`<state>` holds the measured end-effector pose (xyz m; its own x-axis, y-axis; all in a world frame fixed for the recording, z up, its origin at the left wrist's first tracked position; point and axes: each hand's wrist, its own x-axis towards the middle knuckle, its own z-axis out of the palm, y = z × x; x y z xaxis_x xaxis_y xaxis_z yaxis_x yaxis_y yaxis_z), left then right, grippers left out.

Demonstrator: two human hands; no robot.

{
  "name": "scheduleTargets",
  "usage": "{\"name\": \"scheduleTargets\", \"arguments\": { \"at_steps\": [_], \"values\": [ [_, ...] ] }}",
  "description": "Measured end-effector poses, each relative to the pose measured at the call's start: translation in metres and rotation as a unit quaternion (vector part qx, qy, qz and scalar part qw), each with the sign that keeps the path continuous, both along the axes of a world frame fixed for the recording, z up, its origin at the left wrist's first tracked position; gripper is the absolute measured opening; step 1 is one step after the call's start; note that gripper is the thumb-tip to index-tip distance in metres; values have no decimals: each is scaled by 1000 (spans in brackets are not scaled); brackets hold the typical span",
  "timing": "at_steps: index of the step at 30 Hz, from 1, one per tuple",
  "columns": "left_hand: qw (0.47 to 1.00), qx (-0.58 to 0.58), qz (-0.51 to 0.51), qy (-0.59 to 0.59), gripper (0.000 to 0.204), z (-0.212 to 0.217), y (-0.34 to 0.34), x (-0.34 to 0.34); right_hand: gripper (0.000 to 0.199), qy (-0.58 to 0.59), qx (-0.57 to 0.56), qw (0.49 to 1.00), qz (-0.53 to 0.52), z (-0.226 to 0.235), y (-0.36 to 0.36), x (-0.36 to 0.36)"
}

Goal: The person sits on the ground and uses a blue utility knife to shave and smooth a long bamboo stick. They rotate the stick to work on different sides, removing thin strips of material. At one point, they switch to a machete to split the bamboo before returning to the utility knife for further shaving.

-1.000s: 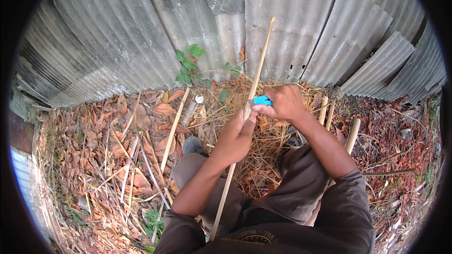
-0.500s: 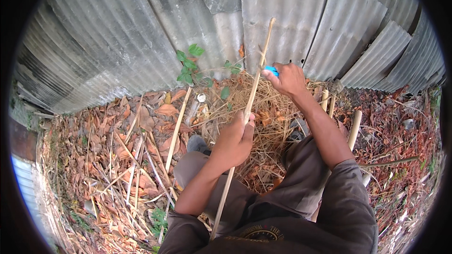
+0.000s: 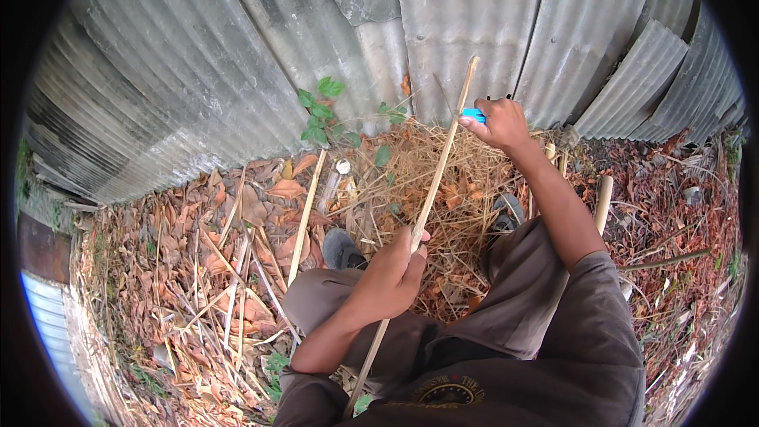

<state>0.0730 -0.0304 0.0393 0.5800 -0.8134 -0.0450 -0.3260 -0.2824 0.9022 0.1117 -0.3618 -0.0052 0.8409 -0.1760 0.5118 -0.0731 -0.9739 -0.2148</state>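
A long, pale strip of split bamboo or wood (image 3: 441, 164) slants from my lap up toward the fence. My left hand (image 3: 390, 273) is wrapped round it at about the middle. Farther up, my right hand (image 3: 500, 123) is closed on the bright blue handle of a knife (image 3: 473, 115). Its thin blade seems to cross the strip near the far end; the blade is narrow and hard to make out. The strip's lower end runs past my left forearm, over my trouser leg.
Corrugated metal sheets (image 3: 348, 55) form a fence ahead. Dry leaves (image 3: 285, 189) and thin shavings (image 3: 427, 138) cover the ground. Another pale strip (image 3: 307, 217) leans by my left shoe (image 3: 341, 249). A clear bottle (image 3: 330, 190) lies beside it. A thicker pole (image 3: 603, 204) stands right of my right leg.
The strip's far end has swung right and dropped slightly nearer. My right hand, with the knife, has shifted a little to the right. My left hand has moved slightly toward my body, still gripping.
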Motion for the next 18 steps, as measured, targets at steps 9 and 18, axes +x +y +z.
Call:
{"name": "scheduleTargets", "arguments": {
  "at_steps": [9, 18],
  "values": [
    [997, 9, 4, 71, 21, -3, 23, -32, 76, 22, 59, 990, -129, -3, -26, 12],
    [938, -45, 108, 326, 23, -39, 70, -75, 84, 170, 181, 934, -259, -13, -75, -43]
  ]
}}
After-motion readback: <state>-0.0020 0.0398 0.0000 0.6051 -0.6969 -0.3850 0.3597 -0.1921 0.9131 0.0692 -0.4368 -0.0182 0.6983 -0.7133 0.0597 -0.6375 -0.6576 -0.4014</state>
